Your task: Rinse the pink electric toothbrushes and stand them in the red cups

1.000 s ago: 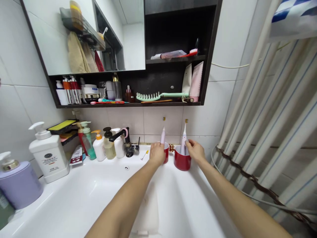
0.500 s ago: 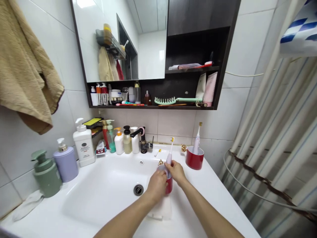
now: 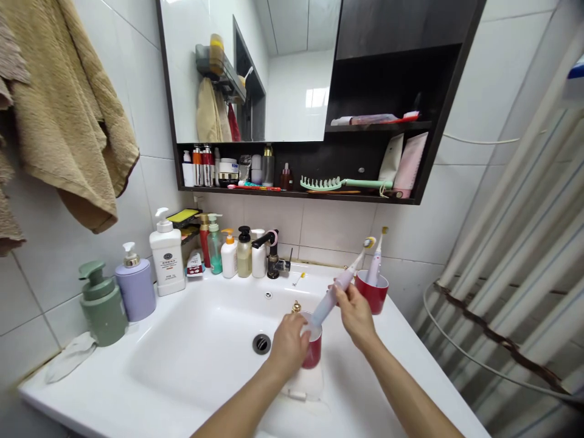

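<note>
My right hand [image 3: 357, 311] is closed around the pale electric toothbrush [image 3: 342, 281], which tilts with its yellow-and-white head up and to the right. The lower end of its handle is over the mouth of a red cup [image 3: 312, 354]. Gripped at its left rim, that cup is in my left hand [image 3: 289, 342] above the basin's right side; the fingers there are slightly blurred. Behind my right hand stands a second red cup [image 3: 371, 295] holding another electric toothbrush [image 3: 375, 267]. A whitish flat cloth or pad [image 3: 305, 384] shows below the first cup.
The white basin [image 3: 191, 353] has a drain [image 3: 261, 344] and a black faucet [image 3: 272, 261]. A loose brush head [image 3: 299, 279] lies by the faucet. Pump bottles, including a purple bottle [image 3: 135, 289], line the left and back edges. A dark mirror cabinet [image 3: 356, 201] hangs above.
My right hand has drawn the toothbrush up out of the cup and to the right, tilting it. My left hand stays on the cup. The camera view has shifted.
</note>
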Demonstrator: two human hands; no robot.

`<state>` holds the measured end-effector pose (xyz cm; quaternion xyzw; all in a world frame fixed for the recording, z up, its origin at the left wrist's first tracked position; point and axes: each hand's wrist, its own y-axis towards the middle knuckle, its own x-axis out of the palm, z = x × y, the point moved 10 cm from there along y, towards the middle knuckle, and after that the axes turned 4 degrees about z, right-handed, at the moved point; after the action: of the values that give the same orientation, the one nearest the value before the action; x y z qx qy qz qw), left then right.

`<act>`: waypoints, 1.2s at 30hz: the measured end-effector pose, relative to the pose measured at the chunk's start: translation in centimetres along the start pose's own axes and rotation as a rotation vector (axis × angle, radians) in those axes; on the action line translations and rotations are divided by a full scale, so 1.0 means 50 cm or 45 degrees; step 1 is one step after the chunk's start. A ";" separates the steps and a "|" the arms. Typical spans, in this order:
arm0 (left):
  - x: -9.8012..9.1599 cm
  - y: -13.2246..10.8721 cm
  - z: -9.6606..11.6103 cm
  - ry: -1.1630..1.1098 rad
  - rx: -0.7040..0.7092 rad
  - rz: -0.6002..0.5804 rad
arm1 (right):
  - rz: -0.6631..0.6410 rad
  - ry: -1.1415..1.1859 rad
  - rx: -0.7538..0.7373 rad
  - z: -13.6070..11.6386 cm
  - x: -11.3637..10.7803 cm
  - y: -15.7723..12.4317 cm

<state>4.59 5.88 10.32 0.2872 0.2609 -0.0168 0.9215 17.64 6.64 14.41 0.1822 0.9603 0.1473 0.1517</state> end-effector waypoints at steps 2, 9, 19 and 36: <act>-0.028 0.016 -0.020 -0.299 -0.179 0.147 | -0.076 0.079 0.030 -0.006 0.003 -0.028; 0.060 0.024 -0.037 -1.472 -0.790 -0.065 | -0.721 0.533 0.556 0.060 0.145 -0.192; 0.029 0.026 -0.083 -1.543 -0.869 0.182 | -0.600 0.034 0.351 0.083 0.150 -0.176; 0.029 0.020 -0.095 -1.566 -0.948 0.273 | -0.604 0.026 0.406 0.072 0.157 -0.182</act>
<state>3.79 9.43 6.81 -0.0830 -0.3456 0.0051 0.9347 9.12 2.48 6.21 -0.0273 0.9886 -0.0435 0.1417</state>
